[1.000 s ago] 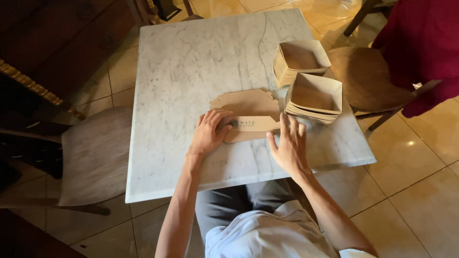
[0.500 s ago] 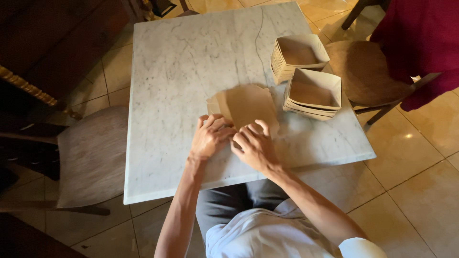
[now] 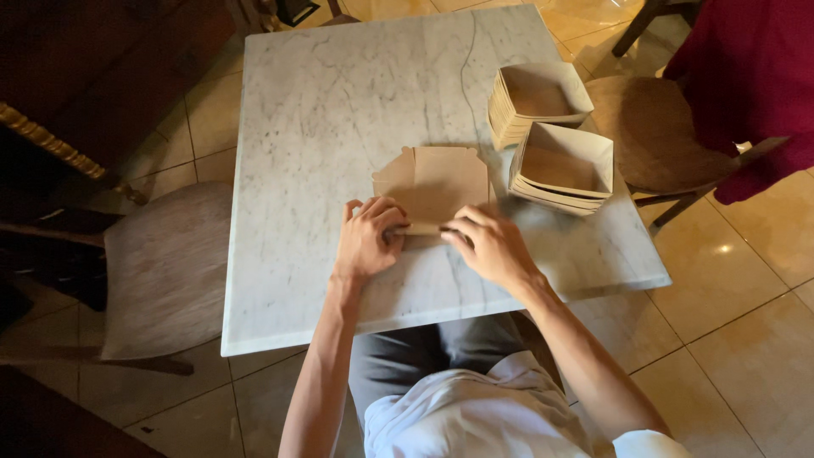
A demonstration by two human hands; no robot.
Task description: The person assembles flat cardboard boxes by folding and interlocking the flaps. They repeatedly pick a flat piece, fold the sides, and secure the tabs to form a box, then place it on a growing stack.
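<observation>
A square white marble table (image 3: pixel 356 127) with grey veins fills most of the view, standing on a tan tiled floor (image 3: pixel 746 322). A pale padded chair (image 3: pixel 165 267) sits just off its left side, and a round brown seat (image 3: pixel 653 127) at its right, beside a person in dark red (image 3: pixel 755 76) at the upper right corner. On the table's right part stand two stacks of folded brown paper trays: the far stack (image 3: pixel 534 97) near the edge, and the near stack (image 3: pixel 564 165) just in front of it, tilted a little and close to it. To the left of the near stack, near the table's middle, lies a flat brown cardboard blank (image 3: pixel 437 178) with small tabs on its far and left edges. Both hands press on its near edge, which is turned up into a narrow fold. The left hand (image 3: pixel 369 237) has its fingers curled down over the left end of that fold; the right hand (image 3: pixel 487 242) pinches the right end between thumb and fingers. The two hands nearly meet over the fold.
</observation>
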